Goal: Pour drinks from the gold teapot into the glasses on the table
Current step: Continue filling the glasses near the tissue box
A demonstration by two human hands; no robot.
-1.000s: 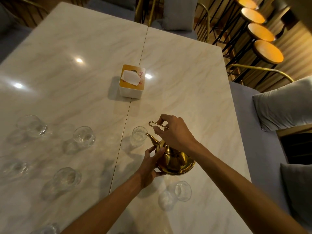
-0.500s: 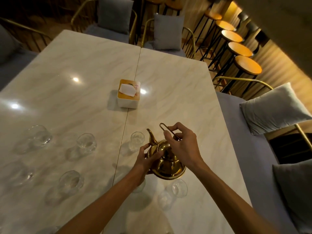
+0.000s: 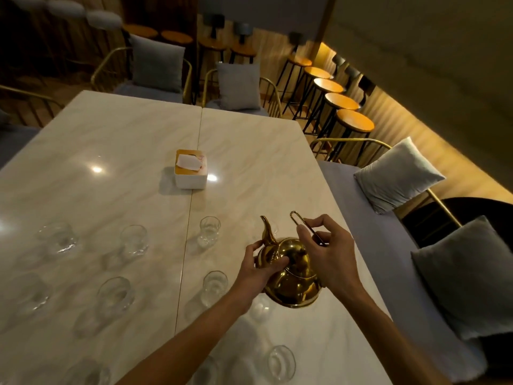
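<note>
The gold teapot (image 3: 291, 276) is held above the marble table (image 3: 116, 151), its spout pointing up and away. My right hand (image 3: 330, 254) grips its thin wire handle from above. My left hand (image 3: 259, 269) holds the pot's lid and left side with curled fingers. A clear glass (image 3: 209, 230) stands just left of the spout, another glass (image 3: 214, 287) sits under my left wrist, and a third glass (image 3: 281, 362) stands near the front edge. Several more glasses, such as one glass (image 3: 133, 241), are spread over the table's left half. One glass is partly hidden beneath the pot.
A white tissue box (image 3: 191, 173) with a wooden top sits mid-table on the seam. A grey bench with cushions (image 3: 397, 173) runs along the right edge. Chairs stand at the far end, bar stools (image 3: 355, 123) beyond.
The teapot has tilted back upright and moved right and toward me, away from the glass by its spout. My head has risen, showing more of the room.
</note>
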